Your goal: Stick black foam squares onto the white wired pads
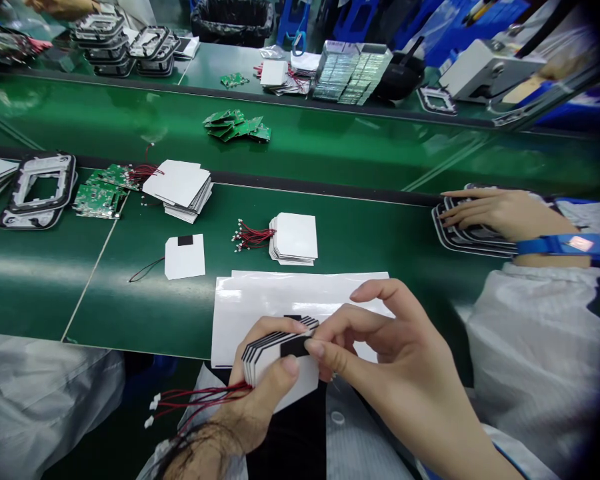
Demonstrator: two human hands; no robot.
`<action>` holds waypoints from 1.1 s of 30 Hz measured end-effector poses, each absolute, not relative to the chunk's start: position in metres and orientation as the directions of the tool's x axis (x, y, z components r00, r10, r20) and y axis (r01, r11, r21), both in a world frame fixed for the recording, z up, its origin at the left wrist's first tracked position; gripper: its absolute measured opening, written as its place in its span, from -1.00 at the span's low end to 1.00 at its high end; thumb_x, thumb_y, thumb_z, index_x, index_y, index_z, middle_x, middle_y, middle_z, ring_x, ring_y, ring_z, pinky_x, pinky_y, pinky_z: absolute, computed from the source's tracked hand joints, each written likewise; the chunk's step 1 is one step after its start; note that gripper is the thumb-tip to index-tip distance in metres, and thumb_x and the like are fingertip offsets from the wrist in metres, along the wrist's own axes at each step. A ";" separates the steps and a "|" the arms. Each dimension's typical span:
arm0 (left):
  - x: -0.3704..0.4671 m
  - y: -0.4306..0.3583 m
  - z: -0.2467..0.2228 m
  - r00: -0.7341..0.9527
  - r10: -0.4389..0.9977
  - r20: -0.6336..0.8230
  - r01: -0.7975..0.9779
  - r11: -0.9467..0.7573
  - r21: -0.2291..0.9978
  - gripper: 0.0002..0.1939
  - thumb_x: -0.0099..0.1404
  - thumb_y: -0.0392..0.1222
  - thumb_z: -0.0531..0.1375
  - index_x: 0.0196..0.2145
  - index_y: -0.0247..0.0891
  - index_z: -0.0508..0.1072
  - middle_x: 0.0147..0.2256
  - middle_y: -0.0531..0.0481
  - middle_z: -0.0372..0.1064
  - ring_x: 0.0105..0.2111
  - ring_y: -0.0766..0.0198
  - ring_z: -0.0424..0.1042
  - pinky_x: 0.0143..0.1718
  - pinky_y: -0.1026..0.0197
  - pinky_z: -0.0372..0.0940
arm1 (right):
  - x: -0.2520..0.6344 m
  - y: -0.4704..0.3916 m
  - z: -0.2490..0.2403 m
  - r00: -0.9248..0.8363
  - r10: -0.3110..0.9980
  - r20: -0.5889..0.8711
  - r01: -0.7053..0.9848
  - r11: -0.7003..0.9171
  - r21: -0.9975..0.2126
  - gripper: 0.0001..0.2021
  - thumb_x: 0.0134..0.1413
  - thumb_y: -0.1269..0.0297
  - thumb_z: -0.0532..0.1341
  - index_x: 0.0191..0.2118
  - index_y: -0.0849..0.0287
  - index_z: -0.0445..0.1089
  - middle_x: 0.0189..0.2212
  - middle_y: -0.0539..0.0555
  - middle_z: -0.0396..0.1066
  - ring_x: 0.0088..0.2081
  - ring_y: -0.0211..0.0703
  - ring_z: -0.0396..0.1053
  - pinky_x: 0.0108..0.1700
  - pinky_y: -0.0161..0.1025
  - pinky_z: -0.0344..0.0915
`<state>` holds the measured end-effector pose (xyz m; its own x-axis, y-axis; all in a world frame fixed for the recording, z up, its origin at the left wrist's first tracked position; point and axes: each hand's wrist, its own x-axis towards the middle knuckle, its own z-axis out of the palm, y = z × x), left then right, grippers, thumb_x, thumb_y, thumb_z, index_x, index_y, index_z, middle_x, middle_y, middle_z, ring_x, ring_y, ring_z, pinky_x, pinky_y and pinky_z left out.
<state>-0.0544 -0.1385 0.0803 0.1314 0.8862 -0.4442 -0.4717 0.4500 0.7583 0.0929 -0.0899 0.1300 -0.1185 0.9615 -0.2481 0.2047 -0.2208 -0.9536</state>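
Note:
My left hand (pixel 260 393) is wrapped round a stack of thin white square panels (pixel 300 383), tilted toward me in front of my body. Red and black wires (pixel 200 399) with small white plugs trail from the stack's left side. Across the top edge of the front panel lies a strip of black tape (pixel 295 345). My right hand (pixel 395 353) pinches the end of that tape between thumb and index finger, its other fingers curled or raised. Behind both hands, glossy white sheets (pixel 260 298) lie on the green bench.
A stack of wired white panels (pixel 294 237), a single taped panel (pixel 185 260) and another pile (pixel 177 183) lie beyond. Green circuit boards (pixel 100 197) and black-and-white frames (pixel 40 190) are left. At right, another person's hand (pixel 500 212) rests on stacked frames (pixel 473 243).

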 end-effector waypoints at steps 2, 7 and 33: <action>-0.053 -0.140 0.079 0.132 0.893 -0.431 -0.486 0.437 0.757 -0.69 0.19 -0.03 0.28 -0.11 -0.14 0.47 -0.12 -0.07 0.48 -0.02 -0.05 0.41 -0.04 0.04 0.33 | 0.092 -0.091 0.130 -0.114 0.965 -0.235 0.201 -0.209 -0.957 -0.63 0.04 0.28 0.31 -0.25 -0.03 0.02 -0.57 -0.11 0.49 -0.58 -0.16 0.33 -0.50 -0.19 0.27; -0.050 -0.138 0.074 0.093 0.912 -0.399 -0.520 0.386 0.762 -0.72 0.22 -0.08 0.26 -0.11 -0.16 0.47 -0.11 -0.08 0.49 0.01 -0.04 0.40 0.02 0.02 0.30 | 0.088 -0.096 0.115 -0.074 0.988 -0.138 0.280 -0.112 -0.953 -0.68 0.09 0.28 0.29 -0.23 -0.01 0.05 -0.56 -0.11 0.40 -0.55 -0.19 0.34 -0.51 -0.23 0.31; -0.092 -0.130 0.035 0.156 0.895 -0.417 -0.778 0.372 0.506 -0.64 0.11 -0.21 0.20 -0.11 -0.38 0.45 -0.25 -0.22 0.54 -0.27 -0.09 0.55 -0.10 -0.16 0.38 | 0.012 0.016 0.095 -0.556 0.828 -0.075 0.439 0.216 -0.872 -0.64 0.23 0.10 0.05 -0.53 0.18 0.30 -0.59 -0.02 0.28 -0.52 -0.23 0.21 -0.49 -0.27 0.10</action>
